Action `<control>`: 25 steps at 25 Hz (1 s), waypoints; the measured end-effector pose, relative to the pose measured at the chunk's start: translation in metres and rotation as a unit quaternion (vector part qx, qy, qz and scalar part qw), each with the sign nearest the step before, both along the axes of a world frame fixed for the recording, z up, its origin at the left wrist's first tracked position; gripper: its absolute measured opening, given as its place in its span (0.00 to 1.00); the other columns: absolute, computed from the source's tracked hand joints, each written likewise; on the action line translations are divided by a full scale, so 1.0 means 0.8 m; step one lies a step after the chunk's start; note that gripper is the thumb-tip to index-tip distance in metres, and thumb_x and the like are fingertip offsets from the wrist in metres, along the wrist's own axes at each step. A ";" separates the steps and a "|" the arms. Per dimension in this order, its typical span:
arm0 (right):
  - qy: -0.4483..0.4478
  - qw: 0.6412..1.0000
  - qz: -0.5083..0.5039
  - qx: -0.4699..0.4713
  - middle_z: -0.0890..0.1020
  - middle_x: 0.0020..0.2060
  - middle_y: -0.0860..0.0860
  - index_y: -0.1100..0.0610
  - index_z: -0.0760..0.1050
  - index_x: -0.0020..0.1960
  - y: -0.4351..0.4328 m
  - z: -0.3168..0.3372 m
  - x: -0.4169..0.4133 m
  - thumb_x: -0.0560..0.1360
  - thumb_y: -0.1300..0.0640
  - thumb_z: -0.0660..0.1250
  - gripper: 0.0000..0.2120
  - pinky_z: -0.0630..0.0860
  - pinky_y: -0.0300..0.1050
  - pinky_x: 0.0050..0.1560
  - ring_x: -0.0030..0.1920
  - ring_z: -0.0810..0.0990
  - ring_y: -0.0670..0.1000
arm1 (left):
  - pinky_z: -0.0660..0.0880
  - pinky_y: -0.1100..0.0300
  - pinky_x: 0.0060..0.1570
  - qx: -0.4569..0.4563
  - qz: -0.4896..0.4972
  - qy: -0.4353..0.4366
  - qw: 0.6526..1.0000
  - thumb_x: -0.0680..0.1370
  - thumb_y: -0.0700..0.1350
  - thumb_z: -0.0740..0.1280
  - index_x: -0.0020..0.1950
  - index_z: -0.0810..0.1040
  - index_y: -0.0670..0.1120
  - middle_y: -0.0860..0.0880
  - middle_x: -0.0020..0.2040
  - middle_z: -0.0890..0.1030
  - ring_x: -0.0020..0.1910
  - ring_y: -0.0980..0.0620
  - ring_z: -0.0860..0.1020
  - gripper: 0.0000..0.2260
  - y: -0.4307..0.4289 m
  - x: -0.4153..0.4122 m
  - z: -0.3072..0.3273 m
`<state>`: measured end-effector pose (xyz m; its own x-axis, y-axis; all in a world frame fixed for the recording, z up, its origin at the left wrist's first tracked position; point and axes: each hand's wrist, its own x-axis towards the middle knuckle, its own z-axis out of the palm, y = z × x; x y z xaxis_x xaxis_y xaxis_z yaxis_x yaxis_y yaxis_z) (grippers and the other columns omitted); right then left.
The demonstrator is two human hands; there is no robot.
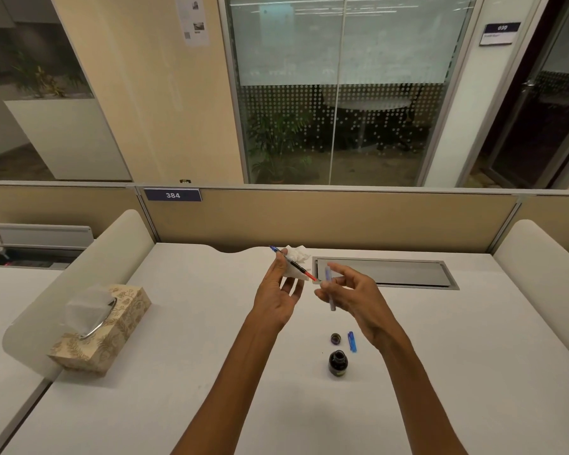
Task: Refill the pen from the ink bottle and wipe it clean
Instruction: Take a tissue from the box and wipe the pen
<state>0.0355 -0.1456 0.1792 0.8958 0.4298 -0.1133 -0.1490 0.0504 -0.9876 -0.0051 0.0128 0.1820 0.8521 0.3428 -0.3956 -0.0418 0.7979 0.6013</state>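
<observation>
Two hands work above the open ink bottle [338, 363]: left hand [278, 292] fingers pinch the refill [293, 263] and a tissue [297, 257], right hand [349, 290] fingers clamp the pen barrel [329, 288]. Better to wipe the refill dry, then slide it in straight, keeping clear of the bottle on the counter [178, 372].

Glossy dark glass ink bottle [338, 363] on matt white desk [184, 372].

Tissue box [102, 330] sits on desk [178, 389], left-centre of frame. Ink bottle [338, 363] lower centre, its cap [335, 338] just above, pen cap [352, 341] right beside that. Hands held above those, mid-frame: left hand [278, 295] w/ pen part [293, 263] & tissue [296, 257], right hand [355, 295] w/ barrel [329, 287]. Cable hatch [408, 272] behind right hand.
</observation>
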 end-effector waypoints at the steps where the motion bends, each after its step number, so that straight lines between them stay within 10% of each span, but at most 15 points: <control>1: -0.024 1.000 -0.012 -0.015 0.84 0.50 0.61 0.55 0.78 0.59 -0.002 0.001 -0.001 0.74 0.61 0.73 0.15 0.81 0.38 0.43 0.43 0.87 0.55 | 0.76 0.51 0.51 -0.001 0.006 0.000 1.000 0.79 0.47 0.68 0.61 0.78 0.47 0.42 0.60 0.79 0.54 0.45 0.78 0.12 0.001 0.000 0.002; 7: -0.145 0.983 -0.030 -0.104 0.86 0.40 0.46 0.48 0.83 0.48 -0.002 0.003 -0.010 0.73 0.56 0.74 0.05 0.78 0.35 0.38 0.38 0.84 0.44 | 0.74 0.47 0.58 0.008 0.019 0.016 1.000 0.78 0.50 0.69 0.64 0.74 0.47 0.44 0.57 0.79 0.55 0.45 0.77 0.17 0.006 0.002 0.002; 25: -0.057 0.989 -0.105 0.085 0.86 0.46 0.59 0.59 0.78 0.59 0.000 0.020 0.003 0.76 0.62 0.70 0.11 0.83 0.42 0.43 0.40 0.87 0.57 | 0.77 0.53 0.51 0.120 0.023 0.030 0.992 0.77 0.49 0.71 0.62 0.80 0.45 0.48 0.53 0.82 0.61 0.43 0.78 0.16 -0.012 0.005 -0.010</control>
<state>0.0378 -0.1453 0.1955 0.9699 0.2379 0.0511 -0.0064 0.2351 -0.9719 -0.0014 0.0032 0.1743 0.8108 0.4714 -0.3469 -0.0337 0.6293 0.7765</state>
